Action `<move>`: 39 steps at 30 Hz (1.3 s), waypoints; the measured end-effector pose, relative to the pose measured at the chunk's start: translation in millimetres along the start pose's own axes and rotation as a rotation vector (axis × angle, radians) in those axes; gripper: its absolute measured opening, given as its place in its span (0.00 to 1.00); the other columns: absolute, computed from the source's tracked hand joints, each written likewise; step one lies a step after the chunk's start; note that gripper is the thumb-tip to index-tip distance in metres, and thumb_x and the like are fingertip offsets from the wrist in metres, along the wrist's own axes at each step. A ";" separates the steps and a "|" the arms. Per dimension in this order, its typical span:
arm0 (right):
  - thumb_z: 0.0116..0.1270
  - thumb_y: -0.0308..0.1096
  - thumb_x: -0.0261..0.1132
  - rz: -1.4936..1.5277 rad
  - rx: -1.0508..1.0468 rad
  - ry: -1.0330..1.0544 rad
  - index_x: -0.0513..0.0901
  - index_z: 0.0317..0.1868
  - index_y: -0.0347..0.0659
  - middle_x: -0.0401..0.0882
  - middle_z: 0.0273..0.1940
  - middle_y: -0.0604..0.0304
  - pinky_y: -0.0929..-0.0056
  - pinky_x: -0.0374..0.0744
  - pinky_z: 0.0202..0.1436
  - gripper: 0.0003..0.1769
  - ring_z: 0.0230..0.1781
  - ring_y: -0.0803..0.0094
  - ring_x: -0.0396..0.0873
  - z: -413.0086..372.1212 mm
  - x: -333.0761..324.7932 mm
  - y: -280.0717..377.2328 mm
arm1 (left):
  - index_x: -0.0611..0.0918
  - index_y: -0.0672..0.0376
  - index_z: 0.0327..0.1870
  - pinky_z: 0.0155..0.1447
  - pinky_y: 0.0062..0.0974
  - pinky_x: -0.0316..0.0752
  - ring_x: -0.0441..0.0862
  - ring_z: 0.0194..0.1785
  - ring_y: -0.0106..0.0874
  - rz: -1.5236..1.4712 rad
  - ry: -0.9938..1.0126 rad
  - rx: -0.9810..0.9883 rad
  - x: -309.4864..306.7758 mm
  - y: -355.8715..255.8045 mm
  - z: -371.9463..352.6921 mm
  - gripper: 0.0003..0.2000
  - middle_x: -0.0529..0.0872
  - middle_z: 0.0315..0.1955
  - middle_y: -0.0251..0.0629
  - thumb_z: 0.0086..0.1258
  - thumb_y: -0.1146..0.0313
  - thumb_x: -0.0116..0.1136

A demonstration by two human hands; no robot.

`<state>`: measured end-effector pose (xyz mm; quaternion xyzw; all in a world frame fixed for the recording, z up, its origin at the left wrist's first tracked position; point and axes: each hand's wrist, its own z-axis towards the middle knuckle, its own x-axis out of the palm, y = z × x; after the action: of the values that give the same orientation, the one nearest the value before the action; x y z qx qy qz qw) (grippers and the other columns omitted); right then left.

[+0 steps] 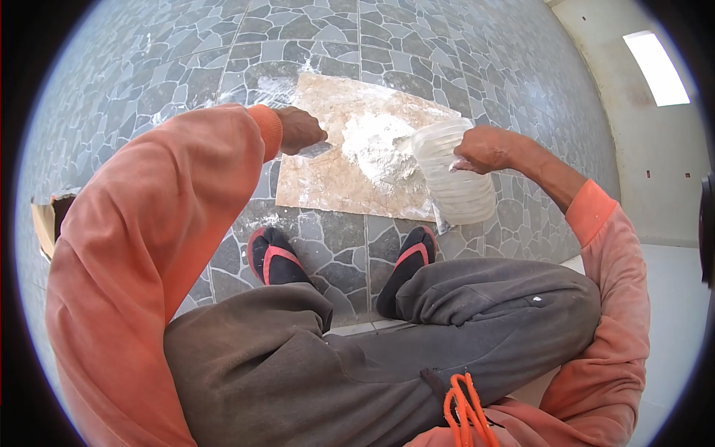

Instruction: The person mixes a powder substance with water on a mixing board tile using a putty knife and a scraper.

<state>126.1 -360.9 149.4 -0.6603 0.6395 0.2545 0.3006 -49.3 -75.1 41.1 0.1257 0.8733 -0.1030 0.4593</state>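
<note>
My left hand [302,130] is closed around a flat, greyish blade [316,150] that looks like a scraper, held over the left part of a tan board [320,186]. Its handle is hidden in my fist. A heap of white powder [376,149] lies on the middle of the board. At the board's right edge, my right hand [488,149] grips a ribbed, translucent plastic container [454,197]. The container is tilted, its mouth at the right side of the heap. What it holds inside cannot be made out.
The board rests on a grey stone-patterned tile floor [417,45] smudged with white powder. My feet in black socks and red-strapped sandals [277,257] are close to its near edge. An open cardboard box [46,223] stands far left; a pale wall [618,89] rises on the right.
</note>
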 end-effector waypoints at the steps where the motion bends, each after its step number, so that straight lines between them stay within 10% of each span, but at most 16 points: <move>1: 0.70 0.51 0.61 0.000 0.001 -0.002 0.83 0.30 0.33 0.82 0.28 0.43 0.52 0.79 0.38 0.25 0.32 0.44 0.81 -0.8 -0.3 0.0 | 0.78 0.63 0.52 0.54 0.43 0.78 0.82 0.52 0.45 0.001 -0.002 0.003 -0.5 -0.1 -0.6 0.16 0.85 0.42 0.46 0.61 0.79 0.60; 39: 0.69 0.50 0.62 -0.021 -0.011 0.070 0.82 0.28 0.36 0.82 0.26 0.45 0.52 0.78 0.35 0.23 0.30 0.45 0.81 -27.0 32.6 4.2 | 0.78 0.63 0.51 0.53 0.43 0.79 0.82 0.51 0.47 -0.008 -0.012 0.024 -2.2 -0.7 -2.2 0.16 0.85 0.41 0.47 0.61 0.80 0.58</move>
<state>122.3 -403.0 144.3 -0.6771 0.6411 0.2317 0.2772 -50.0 -75.4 44.2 0.1269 0.8696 -0.1163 0.4628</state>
